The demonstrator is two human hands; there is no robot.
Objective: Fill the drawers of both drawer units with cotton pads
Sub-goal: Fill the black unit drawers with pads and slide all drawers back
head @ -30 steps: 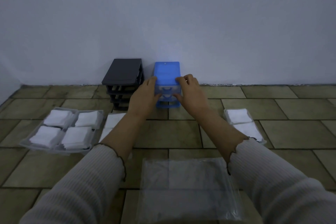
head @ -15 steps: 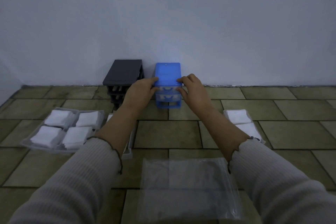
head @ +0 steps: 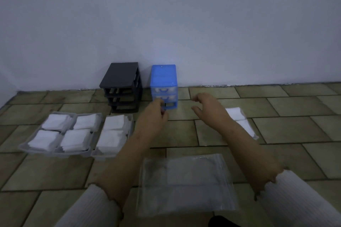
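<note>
On the tiled floor [head: 276, 108], against the wall at mid-frame, the blue drawer unit [head: 163, 75] stood just right of the black drawer unit [head: 122, 86]. The blue one showed two drawers in place at top and middle, whitish behind their clear fronts, while its lowest slot looked dark and empty. The black frame showed only open slots. The left hand [head: 154, 116] was low in front of the blue unit's bottom slot, fingers curled loosely; whether it pinched anything could not be told through the blur. The right hand [head: 208, 106] hovered just right of the unit, spread and holding nothing. At the left of the frame lay clear drawers filled with cotton pads [head: 55, 121], a block of four compartments [head: 59, 131] and one more drawer [head: 112, 132] beside it; another filled drawer [head: 239, 121] lay at the right, partly hidden by the right forearm. A clear plastic bag [head: 186, 180] lay at the bottom centre. Judging from this, the step in hand was loading filled drawers into the blue unit, with one slot left. The next move would call for picking up a filled drawer level, so the pads stay put, and lining it squarely with the bottom slot. No brand, label or writing could be read.
</note>
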